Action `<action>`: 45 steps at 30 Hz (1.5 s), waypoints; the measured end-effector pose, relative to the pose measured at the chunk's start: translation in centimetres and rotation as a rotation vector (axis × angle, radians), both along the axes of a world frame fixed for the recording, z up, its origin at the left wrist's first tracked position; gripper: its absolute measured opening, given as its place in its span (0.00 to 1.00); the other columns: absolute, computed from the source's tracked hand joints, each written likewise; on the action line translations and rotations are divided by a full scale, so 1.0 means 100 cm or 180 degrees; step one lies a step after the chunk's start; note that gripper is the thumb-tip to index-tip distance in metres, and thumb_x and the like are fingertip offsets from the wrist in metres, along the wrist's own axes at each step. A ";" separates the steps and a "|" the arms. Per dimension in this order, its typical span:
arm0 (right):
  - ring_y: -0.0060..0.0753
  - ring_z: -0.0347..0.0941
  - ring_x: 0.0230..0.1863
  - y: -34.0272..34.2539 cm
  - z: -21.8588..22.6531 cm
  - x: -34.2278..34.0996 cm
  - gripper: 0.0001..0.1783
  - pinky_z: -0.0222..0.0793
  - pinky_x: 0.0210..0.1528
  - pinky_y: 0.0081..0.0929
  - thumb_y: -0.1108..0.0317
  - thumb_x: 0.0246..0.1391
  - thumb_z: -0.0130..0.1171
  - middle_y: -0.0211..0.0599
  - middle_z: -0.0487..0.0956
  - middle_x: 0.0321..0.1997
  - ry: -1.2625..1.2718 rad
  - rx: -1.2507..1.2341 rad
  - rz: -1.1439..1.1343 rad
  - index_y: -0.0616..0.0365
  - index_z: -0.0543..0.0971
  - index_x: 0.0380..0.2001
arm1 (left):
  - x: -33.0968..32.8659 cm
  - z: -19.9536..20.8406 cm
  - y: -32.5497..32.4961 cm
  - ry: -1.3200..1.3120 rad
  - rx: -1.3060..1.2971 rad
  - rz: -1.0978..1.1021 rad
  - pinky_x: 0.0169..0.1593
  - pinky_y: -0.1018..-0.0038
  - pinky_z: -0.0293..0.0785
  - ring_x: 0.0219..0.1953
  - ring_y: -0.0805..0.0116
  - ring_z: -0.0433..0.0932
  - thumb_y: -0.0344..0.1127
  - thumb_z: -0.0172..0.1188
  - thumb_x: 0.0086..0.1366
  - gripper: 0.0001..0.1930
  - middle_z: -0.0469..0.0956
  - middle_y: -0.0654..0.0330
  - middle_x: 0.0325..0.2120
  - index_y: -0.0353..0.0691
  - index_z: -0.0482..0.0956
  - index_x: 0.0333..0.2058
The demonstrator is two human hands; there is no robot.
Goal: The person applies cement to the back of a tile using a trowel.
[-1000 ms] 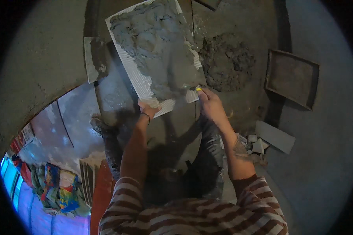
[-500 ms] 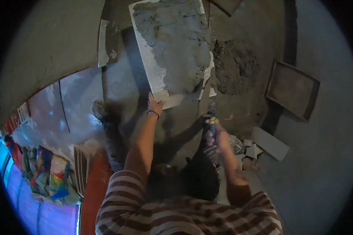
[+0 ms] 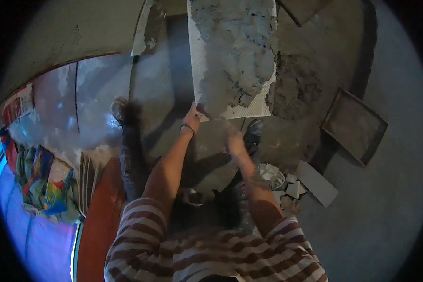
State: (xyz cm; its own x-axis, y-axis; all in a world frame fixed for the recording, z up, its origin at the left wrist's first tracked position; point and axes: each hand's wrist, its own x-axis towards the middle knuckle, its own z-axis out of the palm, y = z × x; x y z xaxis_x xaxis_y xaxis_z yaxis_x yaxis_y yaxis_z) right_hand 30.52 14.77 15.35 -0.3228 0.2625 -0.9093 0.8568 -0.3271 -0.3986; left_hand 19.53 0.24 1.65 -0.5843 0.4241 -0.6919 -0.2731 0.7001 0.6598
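A large rectangular tile (image 3: 196, 51) is raised at the top middle, its ribbed pale back mostly covered with wet grey mortar (image 3: 239, 47). My left hand (image 3: 191, 117) is closed on the tile's near left corner, a dark bracelet on the wrist. My right hand (image 3: 235, 141) is closed just below the tile's near edge and smeared by motion. The trowel that showed a blue and yellow handle half a second ago is barely visible in it; its blade is blurred near the mortar's lower edge.
A heap of mortar (image 3: 296, 87) lies right of the tile. Farther right stands a shallow rectangular tray (image 3: 355, 127). Broken tile pieces (image 3: 296, 188) and a pale offcut (image 3: 317, 183) lie near my right knee. At left are colourful bags (image 3: 56, 188) and a reddish board (image 3: 98, 221).
My right hand has swung left and up with the trowel, from beside the tile to its near edge. The view has shifted, and the tile appears straighter and farther right.
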 end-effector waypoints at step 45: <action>0.23 0.63 0.14 0.065 0.031 -0.092 0.22 0.59 0.18 0.26 0.49 0.59 0.45 0.28 0.69 0.15 0.0172 0.0479 0.0397 0.58 0.75 0.30 | -0.021 0.040 0.019 -0.0421 -0.0511 0.0134 0.51 0.57 0.68 0.48 0.42 0.71 0.32 0.49 0.60 0.33 0.72 0.42 0.46 0.53 0.50 0.63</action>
State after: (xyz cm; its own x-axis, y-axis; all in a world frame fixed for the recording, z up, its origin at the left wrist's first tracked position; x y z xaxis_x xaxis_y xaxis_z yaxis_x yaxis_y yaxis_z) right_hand 21.32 21.29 18.47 -0.4086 0.3490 -0.8434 0.8630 -0.1532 -0.4815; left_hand 17.45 2.15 5.68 -0.4987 0.2795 -0.8205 -0.3811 0.7795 0.4972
